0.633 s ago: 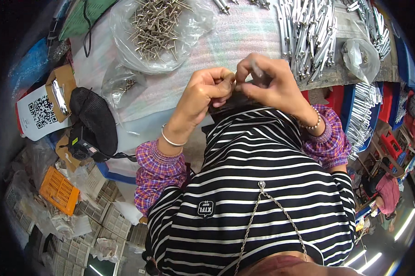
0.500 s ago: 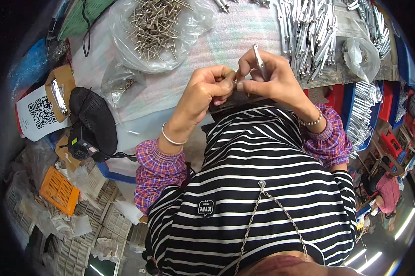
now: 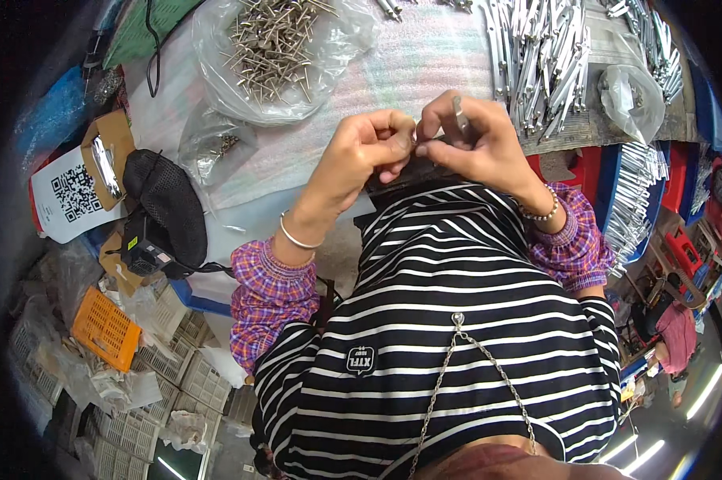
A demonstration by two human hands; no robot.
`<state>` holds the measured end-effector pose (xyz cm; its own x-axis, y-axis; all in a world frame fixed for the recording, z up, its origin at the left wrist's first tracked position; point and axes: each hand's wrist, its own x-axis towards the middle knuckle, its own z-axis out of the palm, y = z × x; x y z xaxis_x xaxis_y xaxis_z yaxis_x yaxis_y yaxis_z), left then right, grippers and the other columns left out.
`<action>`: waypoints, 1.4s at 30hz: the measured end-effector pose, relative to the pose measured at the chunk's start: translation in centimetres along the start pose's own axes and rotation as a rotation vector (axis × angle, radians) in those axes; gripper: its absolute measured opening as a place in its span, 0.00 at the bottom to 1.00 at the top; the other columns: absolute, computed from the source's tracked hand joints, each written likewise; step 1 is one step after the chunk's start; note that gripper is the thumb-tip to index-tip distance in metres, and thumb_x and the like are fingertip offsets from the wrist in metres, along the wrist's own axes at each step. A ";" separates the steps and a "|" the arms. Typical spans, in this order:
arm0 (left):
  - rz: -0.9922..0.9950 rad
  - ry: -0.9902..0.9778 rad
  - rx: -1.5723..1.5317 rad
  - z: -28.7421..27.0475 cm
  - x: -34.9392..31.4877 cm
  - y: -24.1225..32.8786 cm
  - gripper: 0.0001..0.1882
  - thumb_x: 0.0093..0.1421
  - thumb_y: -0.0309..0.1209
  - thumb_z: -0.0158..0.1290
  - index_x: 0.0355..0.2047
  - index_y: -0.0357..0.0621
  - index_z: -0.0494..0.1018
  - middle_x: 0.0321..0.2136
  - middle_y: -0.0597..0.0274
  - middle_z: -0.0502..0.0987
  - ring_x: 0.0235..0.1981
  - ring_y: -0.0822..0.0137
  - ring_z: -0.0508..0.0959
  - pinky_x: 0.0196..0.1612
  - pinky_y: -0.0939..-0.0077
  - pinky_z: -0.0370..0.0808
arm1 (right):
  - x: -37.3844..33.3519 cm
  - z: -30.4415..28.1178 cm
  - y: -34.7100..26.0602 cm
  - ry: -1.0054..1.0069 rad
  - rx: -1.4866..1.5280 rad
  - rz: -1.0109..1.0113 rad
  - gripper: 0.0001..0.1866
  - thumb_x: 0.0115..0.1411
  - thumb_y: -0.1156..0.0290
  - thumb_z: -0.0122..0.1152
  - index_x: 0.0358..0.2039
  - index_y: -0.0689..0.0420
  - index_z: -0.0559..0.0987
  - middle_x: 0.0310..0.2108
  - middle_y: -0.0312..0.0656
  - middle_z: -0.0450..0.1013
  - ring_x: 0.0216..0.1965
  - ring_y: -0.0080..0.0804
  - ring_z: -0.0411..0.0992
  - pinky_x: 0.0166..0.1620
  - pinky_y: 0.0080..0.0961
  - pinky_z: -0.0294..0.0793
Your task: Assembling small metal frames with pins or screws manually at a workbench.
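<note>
My left hand (image 3: 370, 149) and my right hand (image 3: 474, 142) meet fingertip to fingertip just above my striped shirt, at the near edge of the white foam-covered table (image 3: 409, 64). A slim grey metal piece (image 3: 459, 114) stands up between the fingers of my right hand. My left thumb and fingers pinch a tiny part right against it; the part itself is too small to make out. A clear bag of metal pins (image 3: 275, 46) lies beyond my left hand. A heap of silvery metal bars (image 3: 546, 66) lies beyond my right hand.
A smaller clear bag (image 3: 211, 144) and a black mesh pouch (image 3: 166, 202) lie at the left of the table, by a cardboard box (image 3: 105, 157) and a white card (image 3: 71, 200). An orange crate (image 3: 107, 328) and grey trays sit below left. More metal bars (image 3: 638, 192) fill bins at right.
The metal piece in my right hand has turned more upright and drawn closer to my left fingertips. Both hands stay in the same spot.
</note>
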<state>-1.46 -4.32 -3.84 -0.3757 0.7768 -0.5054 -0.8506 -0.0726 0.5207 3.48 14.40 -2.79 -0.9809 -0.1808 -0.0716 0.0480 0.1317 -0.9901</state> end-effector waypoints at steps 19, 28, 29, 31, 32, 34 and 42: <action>0.769 0.305 0.896 2.0 -0.3 -0.5 0.09 0.47 0.15 0.54 0.31 0.34 0.75 0.29 0.60 0.76 0.30 0.73 0.74 0.32 0.83 0.70 | 0.2 -0.6 0.2 -0.050 0.811 0.561 0.15 0.46 0.79 0.63 0.33 0.56 0.68 0.22 0.27 0.67 0.16 0.07 0.58 0.16 0.07 0.47; 0.841 0.410 1.018 2.2 -0.4 -0.9 0.06 0.47 0.16 0.53 0.27 0.35 0.74 0.25 0.60 0.75 0.25 0.73 0.74 0.29 0.83 0.70 | 0.1 -0.3 0.0 -0.047 0.620 0.520 0.11 0.48 0.75 0.61 0.34 0.57 0.72 0.22 0.28 0.69 0.17 0.09 0.60 0.18 0.07 0.51; 0.853 0.418 1.035 2.2 -0.4 -0.9 0.05 0.47 0.17 0.53 0.27 0.34 0.74 0.25 0.60 0.75 0.25 0.73 0.74 0.28 0.83 0.70 | 0.2 -0.4 -0.2 -0.051 0.597 0.518 0.11 0.48 0.75 0.61 0.34 0.58 0.72 0.22 0.28 0.69 0.18 0.09 0.61 0.19 0.07 0.53; 0.844 0.420 1.029 2.1 -0.3 -1.0 0.05 0.47 0.17 0.53 0.27 0.35 0.74 0.24 0.60 0.75 0.24 0.73 0.74 0.28 0.83 0.70 | 0.2 -0.3 -0.4 -0.055 0.575 0.516 0.11 0.48 0.74 0.61 0.34 0.58 0.73 0.22 0.28 0.70 0.19 0.09 0.62 0.20 0.07 0.54; 0.836 0.423 1.023 2.1 -0.3 -1.0 0.05 0.47 0.17 0.53 0.27 0.35 0.74 0.24 0.60 0.75 0.24 0.73 0.73 0.28 0.83 0.70 | 0.2 -0.3 -0.5 -0.046 0.572 0.512 0.11 0.49 0.74 0.60 0.34 0.58 0.73 0.23 0.28 0.70 0.20 0.09 0.62 0.21 0.07 0.55; 0.834 0.413 1.020 2.1 -0.2 -0.9 0.05 0.47 0.18 0.53 0.27 0.35 0.74 0.24 0.60 0.75 0.24 0.73 0.73 0.28 0.83 0.70 | 0.1 -0.3 -0.4 -0.036 0.568 0.508 0.11 0.49 0.74 0.60 0.34 0.59 0.73 0.24 0.29 0.70 0.21 0.09 0.63 0.21 0.07 0.55; 0.772 0.396 1.098 1.9 -0.3 -0.8 0.05 0.48 0.18 0.52 0.28 0.34 0.72 0.23 0.60 0.74 0.23 0.72 0.74 0.28 0.82 0.70 | 0.0 0.3 0.3 -0.027 0.492 0.315 0.11 0.50 0.79 0.58 0.35 0.63 0.71 0.27 0.34 0.71 0.28 0.14 0.68 0.31 0.09 0.66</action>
<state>0.00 -3.36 -2.78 -0.8456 0.5263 0.0894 0.2649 0.2682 0.9262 3.54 14.17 -3.09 -0.9001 -0.2322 -0.3687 0.4252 -0.2832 -0.8596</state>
